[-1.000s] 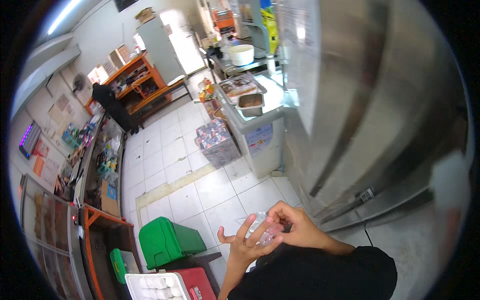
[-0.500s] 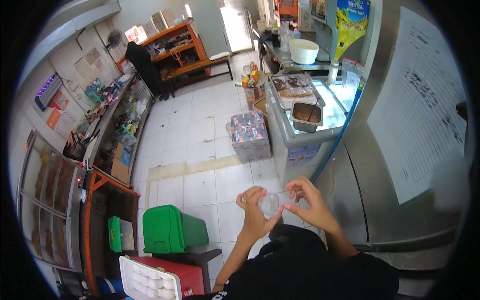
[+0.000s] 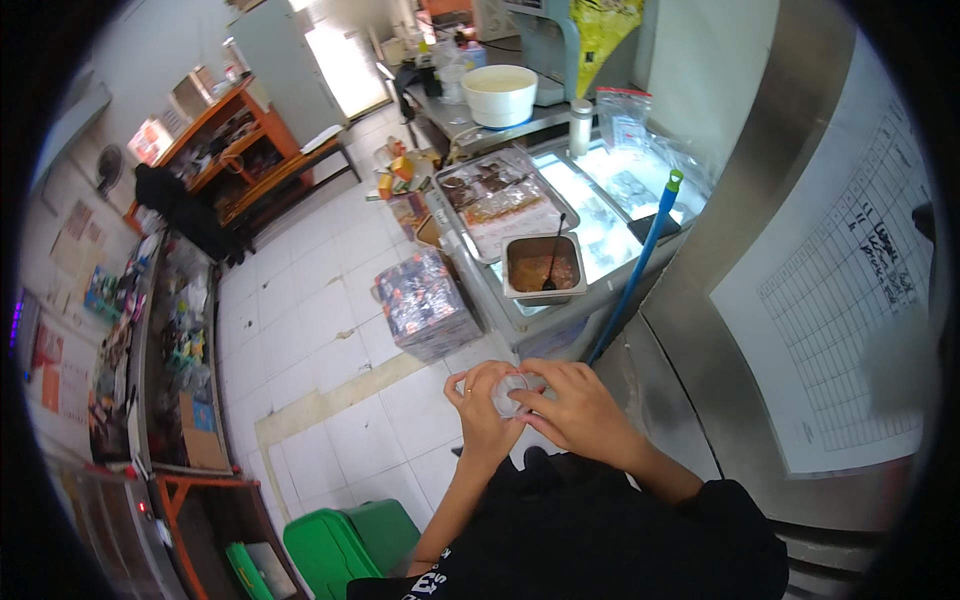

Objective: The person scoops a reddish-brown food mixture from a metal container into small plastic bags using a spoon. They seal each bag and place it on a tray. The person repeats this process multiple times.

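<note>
In front of my body, my left hand point(image 3: 482, 412) is wrapped round a small clear plastic cup point(image 3: 508, 394). My right hand point(image 3: 580, 408) bends over the same cup from the right, its thumb and fingers pressed on the top and rim. A lid may be on the cup, but the right fingers partly cover it and I cannot tell. Farther off, on the lit glass-topped freezer point(image 3: 575, 188), stands a steel food pan point(image 3: 545, 297) with brownish contents. A dark-handled spoon point(image 3: 556, 252) leans in it.
Beside the pan lies a tray point(image 3: 492, 243) of wrapped food. A blue pole point(image 3: 640, 260) leans against the freezer. A wrapped box point(image 3: 425, 305) and a green bin point(image 3: 335, 550) stand on the floor. At right is a steel door point(image 3: 690, 350); a person in black point(image 3: 185, 210) stands far left.
My right hand has closed in onto the cup, its fingers now on the top. The view has swung left-tilted and nearer the freezer; the red cooler has left the picture.
</note>
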{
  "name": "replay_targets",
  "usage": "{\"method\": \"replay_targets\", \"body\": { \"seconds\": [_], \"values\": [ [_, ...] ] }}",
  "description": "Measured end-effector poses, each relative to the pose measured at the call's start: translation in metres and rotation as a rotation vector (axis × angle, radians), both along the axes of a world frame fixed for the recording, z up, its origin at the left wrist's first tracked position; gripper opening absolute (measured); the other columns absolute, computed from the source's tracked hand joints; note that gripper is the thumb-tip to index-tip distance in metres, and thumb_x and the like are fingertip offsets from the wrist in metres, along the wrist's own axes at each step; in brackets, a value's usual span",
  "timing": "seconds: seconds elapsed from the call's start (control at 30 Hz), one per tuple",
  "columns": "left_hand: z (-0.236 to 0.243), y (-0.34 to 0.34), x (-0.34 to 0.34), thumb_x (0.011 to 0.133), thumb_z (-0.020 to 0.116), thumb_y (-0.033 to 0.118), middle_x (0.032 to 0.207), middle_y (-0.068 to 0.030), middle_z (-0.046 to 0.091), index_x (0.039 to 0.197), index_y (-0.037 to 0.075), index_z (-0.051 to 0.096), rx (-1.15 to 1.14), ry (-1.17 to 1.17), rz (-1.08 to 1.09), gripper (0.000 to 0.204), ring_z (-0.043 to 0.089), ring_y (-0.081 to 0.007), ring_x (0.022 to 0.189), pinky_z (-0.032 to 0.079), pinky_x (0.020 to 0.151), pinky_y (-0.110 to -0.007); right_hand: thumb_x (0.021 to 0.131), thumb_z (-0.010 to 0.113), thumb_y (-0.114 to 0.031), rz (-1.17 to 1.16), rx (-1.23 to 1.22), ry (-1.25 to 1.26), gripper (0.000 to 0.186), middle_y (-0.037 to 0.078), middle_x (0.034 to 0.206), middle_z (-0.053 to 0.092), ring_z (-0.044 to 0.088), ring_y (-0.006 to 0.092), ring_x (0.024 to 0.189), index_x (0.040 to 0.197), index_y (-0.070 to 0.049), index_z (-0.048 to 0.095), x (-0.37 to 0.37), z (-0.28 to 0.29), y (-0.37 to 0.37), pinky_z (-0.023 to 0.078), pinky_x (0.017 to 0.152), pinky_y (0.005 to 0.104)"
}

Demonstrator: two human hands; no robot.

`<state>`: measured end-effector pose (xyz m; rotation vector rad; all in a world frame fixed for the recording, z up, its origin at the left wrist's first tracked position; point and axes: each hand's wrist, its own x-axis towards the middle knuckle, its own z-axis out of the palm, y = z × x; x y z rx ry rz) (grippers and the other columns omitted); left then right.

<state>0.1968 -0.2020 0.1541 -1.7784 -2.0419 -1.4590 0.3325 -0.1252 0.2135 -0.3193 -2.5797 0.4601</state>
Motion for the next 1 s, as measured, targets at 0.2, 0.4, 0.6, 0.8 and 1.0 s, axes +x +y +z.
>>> {"method": "replay_targets", "body": {
  "seconds": [0.2, 0.4, 0.6, 0.8, 1.0],
  "values": [
    [-0.026, 0.055, -0.057, 0.065, 0.071, 0.009, 0.119, -0.0162, 0.044, 0.123, 0.003, 0.031, -0.324, -0.450, -0.571, 0.071, 0.046, -0.0253, 0.110, 0.034, 0.094, -0.035, 0.074, 0.062, -0.023, -0.002, 0.002, -0.180, 0.029, 0.010, 0.112, 0.048, 0.050, 0.0243, 0.096, 0.099, -0.008, 0.059, -0.034, -0.027, 0.068, 0.042, 0.076, 0.0355],
    [-0.045, 0.122, -0.133, 0.076, 0.066, 0.007, 0.112, -0.0090, 0.053, 0.118, 0.003, 0.045, -0.448, -1.029, -0.745, 0.047, 0.049, -0.0183, 0.107, 0.039, 0.091, -0.031, 0.075, 0.063, -0.022, 0.059, -0.256, -0.066, 0.033, 0.012, 0.106, 0.048, 0.051, 0.0258, 0.095, 0.102, -0.004, 0.058, -0.086, -0.052, 0.129, 0.043, 0.077, 0.0351],
    [-0.071, 0.161, -0.201, 0.082, 0.062, 0.014, 0.117, -0.0096, 0.050, 0.122, 0.004, 0.044, -0.463, -1.329, -0.730, 0.044, 0.051, -0.0209, 0.106, 0.041, 0.089, -0.033, 0.075, 0.067, -0.034, -0.882, -0.352, 0.197, 0.054, 0.016, 0.109, 0.045, 0.047, 0.0320, 0.101, 0.116, -0.004, 0.049, -0.138, -0.142, 0.278, 0.041, 0.084, 0.0402],
    [-0.093, 0.169, -0.237, 0.085, 0.057, 0.015, 0.121, -0.0107, 0.046, 0.124, 0.006, 0.042, -0.530, -1.389, -0.561, 0.043, 0.050, -0.0288, 0.109, 0.042, 0.090, -0.040, 0.075, 0.065, -0.031, -1.003, -0.272, -0.236, 0.037, 0.014, 0.106, 0.049, 0.048, 0.0335, 0.098, 0.100, -0.004, 0.057, -0.155, -0.218, 0.362, 0.041, 0.075, 0.0444],
    [-0.104, 0.172, -0.244, 0.086, 0.058, 0.016, 0.117, -0.0060, 0.049, 0.124, 0.008, 0.044, -0.334, -1.524, -0.241, 0.042, 0.051, -0.0217, 0.106, 0.041, 0.086, -0.032, 0.081, 0.058, -0.020, -0.531, -0.576, -0.203, 0.021, 0.017, 0.082, 0.053, 0.054, 0.0346, 0.076, 0.086, 0.000, 0.055, -0.124, -0.186, 0.293, 0.042, 0.066, 0.0377]
  ]
}}
